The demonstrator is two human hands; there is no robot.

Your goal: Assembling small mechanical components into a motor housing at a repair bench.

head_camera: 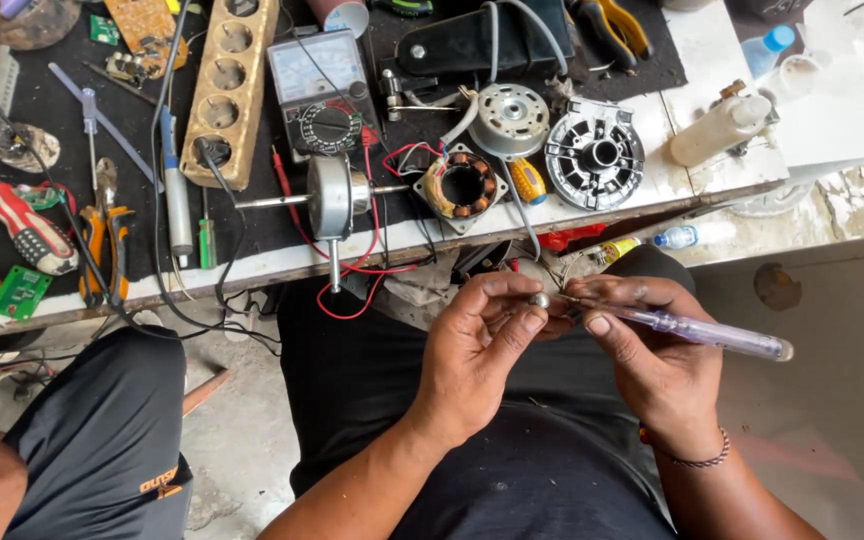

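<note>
My left hand pinches a small round metal part between thumb and fingertips, above my lap. My right hand holds a clear-handled screwdriver, its tip touching the small metal part and its handle pointing right. Both hands sit just below the workbench's front edge. On the bench right above lie a motor rotor with its shaft, a stator with copper windings, a round metal motor cap and a grey motor housing.
An analog multimeter with red and black leads, a wooden socket strip, pliers, a red-handled screwdriver, small circuit boards and a white bottle crowd the bench. Another person's dark-clad knee is at the lower left.
</note>
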